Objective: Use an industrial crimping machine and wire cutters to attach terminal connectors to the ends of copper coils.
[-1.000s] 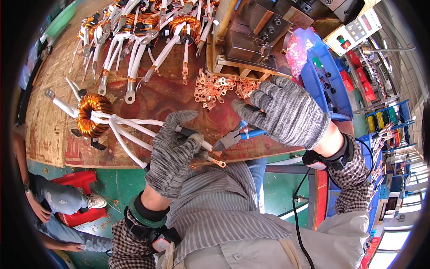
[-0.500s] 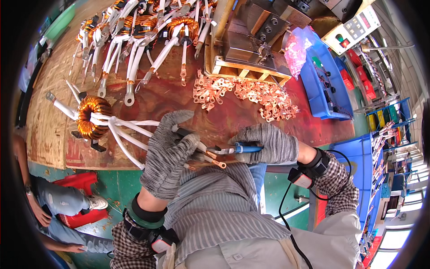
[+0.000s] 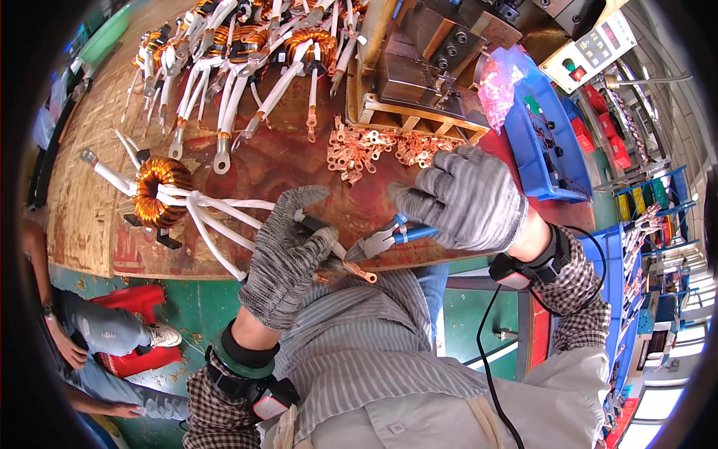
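My left hand point(image 3: 283, 258), in a grey knit glove, is closed round the ends of white cables point(image 3: 224, 209). A black sleeve point(image 3: 310, 221) and a copper lug point(image 3: 363, 273) stick out past its fingers. These cables run from a copper-wound ring coil point(image 3: 161, 192) lying at the left. Blue-handled pliers point(image 3: 381, 241) lie at the table's front edge, jaws beside the lug. My right hand point(image 3: 475, 200), gloved too, is over the table just above the pliers' handles, its thumb and fingers apart. It partly covers the pile of copper lugs point(image 3: 359, 150).
More coils point(image 3: 310, 46) with white leads are heaped at the back left. A metal press point(image 3: 419, 75) stands at the back, with a control box point(image 3: 587, 56) to its right. A blue bin point(image 3: 542, 142) sits at the right. Another person's legs point(image 3: 105, 329) show at lower left.
My right hand has let go of the pliers and moved up and to the right, toward the copper lugs. The pliers stay at the table edge. My left hand keeps its hold.
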### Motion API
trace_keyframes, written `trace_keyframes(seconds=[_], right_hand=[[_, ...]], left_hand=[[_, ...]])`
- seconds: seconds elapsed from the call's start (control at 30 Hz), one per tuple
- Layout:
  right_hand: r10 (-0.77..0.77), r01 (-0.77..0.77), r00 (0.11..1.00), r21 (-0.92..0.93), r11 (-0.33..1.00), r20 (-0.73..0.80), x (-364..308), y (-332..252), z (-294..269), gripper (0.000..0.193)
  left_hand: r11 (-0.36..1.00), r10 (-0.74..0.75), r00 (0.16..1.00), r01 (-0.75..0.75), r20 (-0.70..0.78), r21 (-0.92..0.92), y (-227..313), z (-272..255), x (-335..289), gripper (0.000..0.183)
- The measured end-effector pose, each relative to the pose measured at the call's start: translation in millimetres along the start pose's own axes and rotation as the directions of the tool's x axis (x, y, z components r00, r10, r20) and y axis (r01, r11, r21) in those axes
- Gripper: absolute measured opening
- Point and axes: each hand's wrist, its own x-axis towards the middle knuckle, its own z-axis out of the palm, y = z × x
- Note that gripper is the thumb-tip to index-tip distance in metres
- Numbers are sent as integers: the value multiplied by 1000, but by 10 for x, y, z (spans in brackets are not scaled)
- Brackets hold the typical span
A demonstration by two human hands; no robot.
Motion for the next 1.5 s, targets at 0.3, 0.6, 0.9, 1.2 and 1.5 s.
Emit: trace_keyframes(seconds=[0.3, 0.6, 0.9, 1.2, 1.5], right_hand=[[282, -271, 959, 236, 933, -13, -216, -209, 126, 28], [280, -273, 954, 81, 959, -106, -22, 22, -58, 35], [104, -115, 990, 112, 987, 100, -43, 20, -15, 36], [-34, 40, 996, -76, 996, 83, 100, 54, -152, 35], [-35, 54, 989, -132, 990, 142, 141, -22, -207, 32]], left_hand=[[999, -17, 1000, 17, -7, -48, 57, 52, 4, 37], [999, 52, 998, -51, -36, 7, -119, 24, 118, 34], [1000, 20, 999, -20, -45, -9, -10, 80, 68, 34], [999, 34, 998, -33, -52, 14, -46, 84, 85, 34], [1000, -5, 999, 5, -53, 5, -12, 80, 89, 34]])
